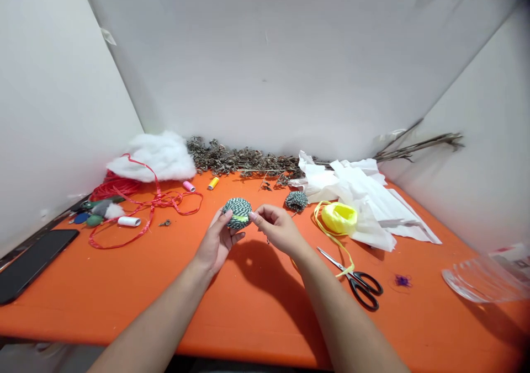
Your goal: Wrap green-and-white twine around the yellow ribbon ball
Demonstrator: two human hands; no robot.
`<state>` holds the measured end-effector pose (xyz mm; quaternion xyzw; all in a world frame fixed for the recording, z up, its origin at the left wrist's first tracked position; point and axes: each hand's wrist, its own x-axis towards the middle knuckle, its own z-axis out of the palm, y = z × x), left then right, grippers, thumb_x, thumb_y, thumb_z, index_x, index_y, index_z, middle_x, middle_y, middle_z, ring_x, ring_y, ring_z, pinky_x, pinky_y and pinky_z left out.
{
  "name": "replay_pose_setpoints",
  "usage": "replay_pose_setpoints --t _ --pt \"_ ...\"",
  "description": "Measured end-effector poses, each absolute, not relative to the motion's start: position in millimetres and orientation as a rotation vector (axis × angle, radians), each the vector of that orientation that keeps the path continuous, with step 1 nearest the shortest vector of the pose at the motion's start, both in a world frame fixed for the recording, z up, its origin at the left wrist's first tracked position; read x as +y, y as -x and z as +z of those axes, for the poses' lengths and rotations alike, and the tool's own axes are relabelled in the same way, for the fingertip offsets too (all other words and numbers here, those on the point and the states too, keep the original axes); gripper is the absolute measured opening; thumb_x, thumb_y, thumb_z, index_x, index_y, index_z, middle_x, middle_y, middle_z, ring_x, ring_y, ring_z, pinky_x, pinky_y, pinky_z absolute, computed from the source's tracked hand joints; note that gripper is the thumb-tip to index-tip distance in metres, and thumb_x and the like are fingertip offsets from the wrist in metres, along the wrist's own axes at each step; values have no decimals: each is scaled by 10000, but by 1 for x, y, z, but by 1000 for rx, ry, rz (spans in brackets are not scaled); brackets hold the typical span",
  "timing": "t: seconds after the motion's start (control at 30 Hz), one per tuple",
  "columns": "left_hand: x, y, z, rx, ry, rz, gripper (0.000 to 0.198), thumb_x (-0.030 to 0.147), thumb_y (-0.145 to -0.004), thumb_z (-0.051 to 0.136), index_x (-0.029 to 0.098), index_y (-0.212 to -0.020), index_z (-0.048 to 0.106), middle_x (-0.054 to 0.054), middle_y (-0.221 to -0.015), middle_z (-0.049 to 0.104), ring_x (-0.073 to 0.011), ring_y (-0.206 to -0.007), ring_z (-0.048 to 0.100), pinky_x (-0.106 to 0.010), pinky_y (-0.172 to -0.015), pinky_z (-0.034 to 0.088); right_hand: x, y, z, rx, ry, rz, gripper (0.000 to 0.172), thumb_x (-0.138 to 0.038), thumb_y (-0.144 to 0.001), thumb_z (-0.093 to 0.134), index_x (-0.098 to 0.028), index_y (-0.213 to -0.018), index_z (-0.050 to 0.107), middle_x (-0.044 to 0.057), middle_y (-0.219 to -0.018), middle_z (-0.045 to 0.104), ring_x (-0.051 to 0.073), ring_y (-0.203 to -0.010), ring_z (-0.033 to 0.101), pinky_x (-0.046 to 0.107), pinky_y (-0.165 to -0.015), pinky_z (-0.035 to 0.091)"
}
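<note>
My left hand (217,243) is closed around a ball of dark green and white twine (237,206), held up above the orange table. A short strip of yellow ribbon (240,218) lies across the front of the ball. At the ball's right edge, my right hand (275,227) pinches thumb and fingers together where the yellow strip ends; the very tip is hidden. Just beyond my right hand rests a second, smaller bundle of the same twine (296,200). To its right are a roll of yellow ribbon (340,218) and black-handled scissors (358,284), with a loose ribbon tail touching the scissors.
White fiber stuffing (155,158), red ribbon (153,202) and a white thread spool (129,221) lie left, near a phone (35,262). Dried plants (244,160) line the back wall. White sheets (364,196), purple thread (402,280) and a clear plastic container (484,276) are right.
</note>
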<state>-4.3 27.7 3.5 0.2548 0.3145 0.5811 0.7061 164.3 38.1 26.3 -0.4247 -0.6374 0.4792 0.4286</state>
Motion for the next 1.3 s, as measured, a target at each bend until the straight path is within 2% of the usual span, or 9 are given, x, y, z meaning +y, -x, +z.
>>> replay_pose_setpoints --t 0.1,0.3,0.43,0.6,0.7,0.9,1.1,1.3 --pt "27 4 5 697 -570 1289 335 315 -812 766 203 -1103 645 -45 -1037 713 -157 -814 701 -236 -625 610 38 -165 27 -1598 1062 1194 473 -648 -837 637 -184 -768 577 -42 -629 474 107 -554 386 246 -505 313" --pt "25 2 4 721 -606 1272 434 335 -773 809 195 -1139 623 -72 -1099 713 -184 -860 707 -322 -730 630 36 -161 23 -1638 1055 1160 450 -620 -861 627 -187 -757 565 -36 -651 484 113 -580 402 252 -538 327" --pt "25 -1 -1 776 -630 1280 485 257 -695 883 172 -1094 621 -73 -1051 713 -171 -837 697 -274 -685 614 35 -159 19 -1662 1061 1116 411 -570 -889 624 -186 -757 564 -30 -671 505 119 -609 423 254 -564 337" --pt "27 0 -2 790 -630 1274 456 287 -719 872 166 -1096 646 -79 -1075 715 -152 -841 692 -240 -688 608 36 -160 19 -1676 1048 1137 416 -563 -897 619 -187 -738 545 -48 -640 458 107 -579 381 249 -542 310" --pt "27 1 -1 783 -645 1268 470 316 -709 883 154 -1089 659 -92 -1096 721 -171 -893 701 -257 -745 613 36 -160 19 -1673 1042 1146 420 -573 -888 623 -187 -743 545 -47 -642 470 106 -576 384 247 -541 313" --pt "24 0 2 795 -692 1262 497 214 -664 901 160 -1096 662 -88 -1111 719 -209 -968 698 -290 -773 610 34 -159 20 -1662 1031 1164 416 -577 -876 628 -186 -755 556 -32 -676 514 114 -601 423 251 -564 348" --pt "24 1 2 768 -706 1258 514 219 -669 868 182 -1129 641 -91 -1150 708 -240 -1017 692 -352 -818 610 36 -160 21 -1651 1037 1168 425 -583 -885 625 -191 -742 542 -49 -638 457 108 -575 376 250 -539 305" --pt "23 0 3 768 -716 1274 614 215 -677 853 234 -1227 581 -74 -1171 696 -228 -1022 689 -357 -837 605 36 -161 20 -1658 1036 1175 426 -582 -884 627 -189 -743 544 -51 -633 449 106 -572 368 247 -534 300"
